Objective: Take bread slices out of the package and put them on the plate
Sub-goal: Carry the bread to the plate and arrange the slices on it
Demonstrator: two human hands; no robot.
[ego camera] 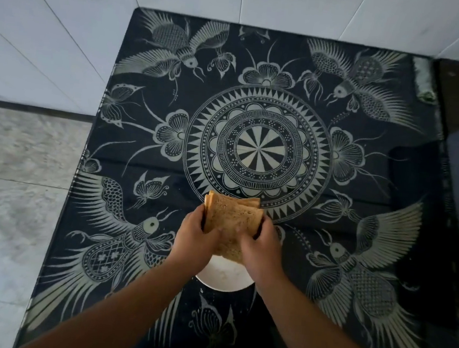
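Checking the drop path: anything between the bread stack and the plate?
Nothing visible. Both hands, left hand and right hand, hold the bread stack from either side, above the white plate. The visible plate surface looks bare, though the hands and bread hide most of it. No package is in view.

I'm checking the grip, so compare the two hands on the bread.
The left hand grips the left edge of the bread slices, its thumb lying over the front face; the right hand covers the lower right corner. The left hand sits slightly higher in the picture than the right. Both are bare, closed on the same stack, and held above the white plate.
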